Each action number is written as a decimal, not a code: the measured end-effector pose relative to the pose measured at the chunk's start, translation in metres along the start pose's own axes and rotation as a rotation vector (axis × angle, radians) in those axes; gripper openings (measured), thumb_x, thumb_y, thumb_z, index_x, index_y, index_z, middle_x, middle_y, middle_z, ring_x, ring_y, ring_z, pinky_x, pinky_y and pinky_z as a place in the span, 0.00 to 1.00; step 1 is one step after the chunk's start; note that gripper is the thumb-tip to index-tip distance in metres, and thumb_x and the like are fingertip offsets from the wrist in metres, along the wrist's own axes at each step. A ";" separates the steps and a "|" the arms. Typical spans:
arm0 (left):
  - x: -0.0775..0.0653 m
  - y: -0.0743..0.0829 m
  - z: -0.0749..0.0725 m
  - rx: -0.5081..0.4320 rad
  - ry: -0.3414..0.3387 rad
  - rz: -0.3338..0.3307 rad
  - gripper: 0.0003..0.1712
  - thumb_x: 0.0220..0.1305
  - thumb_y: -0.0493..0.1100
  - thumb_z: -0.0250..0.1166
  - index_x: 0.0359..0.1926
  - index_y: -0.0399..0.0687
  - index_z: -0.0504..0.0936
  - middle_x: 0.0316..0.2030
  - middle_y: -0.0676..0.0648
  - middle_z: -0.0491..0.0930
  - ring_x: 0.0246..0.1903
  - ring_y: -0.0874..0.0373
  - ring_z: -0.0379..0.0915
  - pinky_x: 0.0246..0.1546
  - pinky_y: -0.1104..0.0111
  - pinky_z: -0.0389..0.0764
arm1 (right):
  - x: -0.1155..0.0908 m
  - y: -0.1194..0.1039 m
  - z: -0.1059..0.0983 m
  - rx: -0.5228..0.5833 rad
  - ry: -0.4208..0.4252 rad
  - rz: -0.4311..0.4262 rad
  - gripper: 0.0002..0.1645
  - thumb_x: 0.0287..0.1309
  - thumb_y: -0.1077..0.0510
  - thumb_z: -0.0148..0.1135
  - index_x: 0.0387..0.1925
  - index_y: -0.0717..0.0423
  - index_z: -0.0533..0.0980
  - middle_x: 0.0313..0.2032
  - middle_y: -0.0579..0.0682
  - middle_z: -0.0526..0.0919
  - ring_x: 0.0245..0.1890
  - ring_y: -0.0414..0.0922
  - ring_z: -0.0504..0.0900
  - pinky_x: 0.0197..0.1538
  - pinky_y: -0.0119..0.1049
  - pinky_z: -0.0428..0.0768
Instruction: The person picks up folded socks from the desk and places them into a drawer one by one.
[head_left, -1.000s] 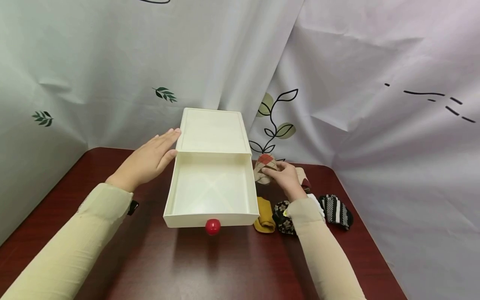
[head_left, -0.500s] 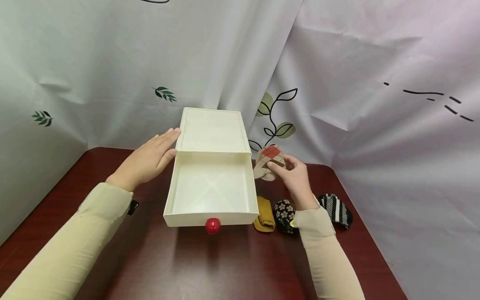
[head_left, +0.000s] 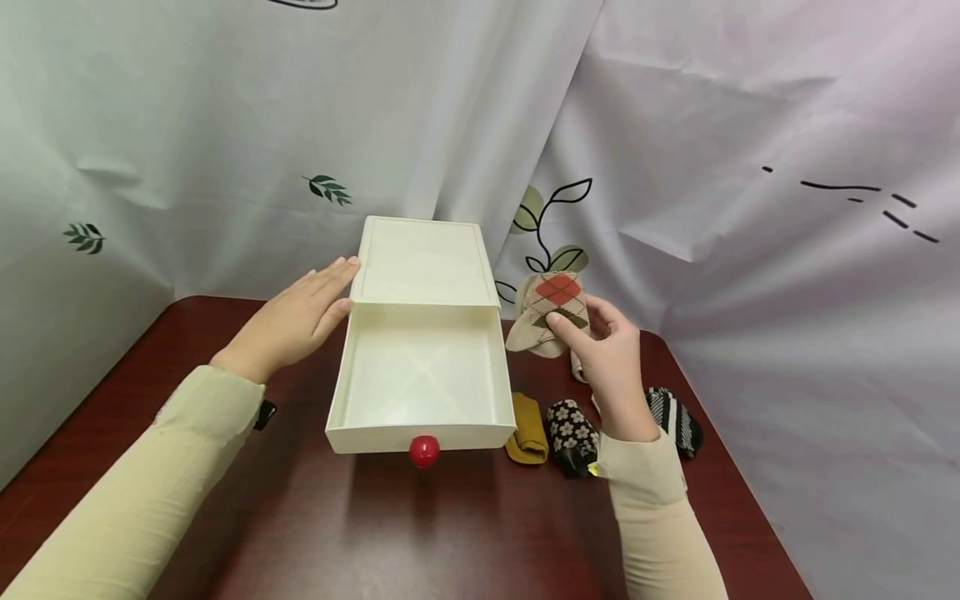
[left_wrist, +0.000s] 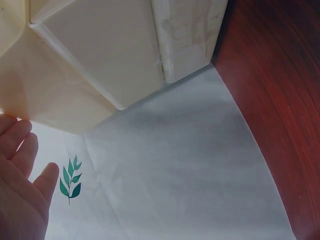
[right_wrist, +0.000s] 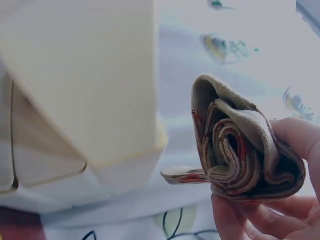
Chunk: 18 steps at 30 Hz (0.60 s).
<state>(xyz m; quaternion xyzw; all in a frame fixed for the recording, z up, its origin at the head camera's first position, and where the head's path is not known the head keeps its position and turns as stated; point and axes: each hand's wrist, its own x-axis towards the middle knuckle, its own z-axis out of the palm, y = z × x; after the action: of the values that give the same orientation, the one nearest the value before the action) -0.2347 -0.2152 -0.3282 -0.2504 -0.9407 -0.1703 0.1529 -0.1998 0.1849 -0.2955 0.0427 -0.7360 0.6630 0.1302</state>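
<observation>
Between thumb and fingers, my right hand [head_left: 615,354] pinches a rolled beige argyle sock [head_left: 557,310] with red and brown diamonds. The sock is raised off the table, just right of a white drawer box; in the right wrist view the rolled sock [right_wrist: 240,150] shows its coiled end. The drawer [head_left: 423,367] is pulled out, with bare inside and a red round knob [head_left: 424,451] on its front. My left hand [head_left: 288,321] has its fingers straight, fingertips at the left side of the box casing [head_left: 423,262].
On the dark red table [head_left: 427,533], right of the drawer, lie a mustard sock roll [head_left: 528,429], a black floral sock roll [head_left: 572,433] and a black-and-white striped sock roll [head_left: 675,421]. Another pale sock roll [head_left: 578,367] is partly hidden by the right hand. Curtains [head_left: 262,125] stand behind.
My right hand has lifted the argyle sock from the table's back area and moved it up and slightly right. My left hand has stayed at the box.
</observation>
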 end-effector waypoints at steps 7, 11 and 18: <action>0.000 0.000 0.000 -0.001 0.005 0.007 0.35 0.81 0.49 0.49 0.79 0.38 0.54 0.77 0.39 0.56 0.77 0.44 0.50 0.76 0.47 0.51 | -0.015 -0.019 0.010 0.045 -0.032 -0.056 0.26 0.57 0.58 0.76 0.57 0.54 0.81 0.43 0.47 0.88 0.23 0.37 0.80 0.24 0.25 0.77; -0.001 0.000 0.000 -0.002 0.001 0.005 0.35 0.81 0.50 0.49 0.79 0.38 0.54 0.77 0.39 0.56 0.77 0.44 0.50 0.76 0.47 0.51 | -0.024 -0.029 0.019 0.047 -0.059 -0.107 0.25 0.58 0.61 0.74 0.57 0.57 0.81 0.44 0.48 0.88 0.28 0.41 0.85 0.38 0.30 0.85; -0.001 -0.001 0.000 -0.005 0.005 0.008 0.35 0.81 0.50 0.48 0.79 0.38 0.54 0.77 0.39 0.55 0.77 0.43 0.49 0.76 0.47 0.51 | -0.034 -0.040 0.036 -0.005 -0.114 -0.088 0.25 0.59 0.58 0.73 0.58 0.56 0.80 0.45 0.54 0.88 0.29 0.42 0.87 0.35 0.30 0.85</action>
<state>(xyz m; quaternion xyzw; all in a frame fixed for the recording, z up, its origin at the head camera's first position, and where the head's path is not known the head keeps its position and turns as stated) -0.2345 -0.2164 -0.3284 -0.2541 -0.9389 -0.1728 0.1552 -0.1621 0.1408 -0.2685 0.1121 -0.7414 0.6512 0.1171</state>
